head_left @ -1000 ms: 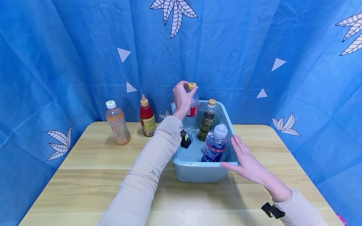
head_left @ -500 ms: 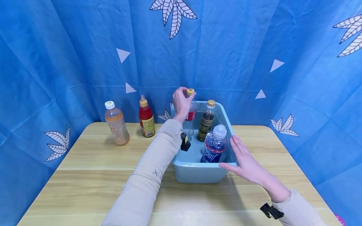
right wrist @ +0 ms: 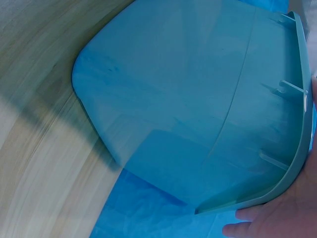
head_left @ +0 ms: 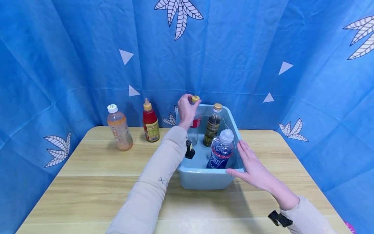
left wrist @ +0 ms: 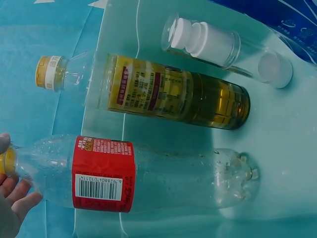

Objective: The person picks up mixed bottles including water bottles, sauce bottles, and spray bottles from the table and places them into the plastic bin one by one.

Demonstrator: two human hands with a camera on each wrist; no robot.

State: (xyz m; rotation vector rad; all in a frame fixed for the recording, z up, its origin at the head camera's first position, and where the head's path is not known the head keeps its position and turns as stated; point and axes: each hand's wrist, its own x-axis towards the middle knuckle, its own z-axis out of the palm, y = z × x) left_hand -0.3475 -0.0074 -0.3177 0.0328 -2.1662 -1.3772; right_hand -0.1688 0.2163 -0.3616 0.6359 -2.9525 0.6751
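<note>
A light wood-grain table (head_left: 87,188) with rounded far corners bears two separate items at its far left: an orange-tinted, translucent plastic bottle (head_left: 120,130) with a white cap and, to its right, a red sauce bottle (head_left: 151,125) with a yellow label and nozzle cap. Both stand upright. A bright blue fabric curtain (head_left: 242,58), printed with white leaves and triangles, hangs behind.

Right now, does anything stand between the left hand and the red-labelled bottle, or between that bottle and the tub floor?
Nothing visible does. The left hand pinches the red-labelled bottle at its yellow cap, and I see no object between the bottle's base and the tub floor. The yellow-labelled bottle stands alongside, with a gap.
</note>
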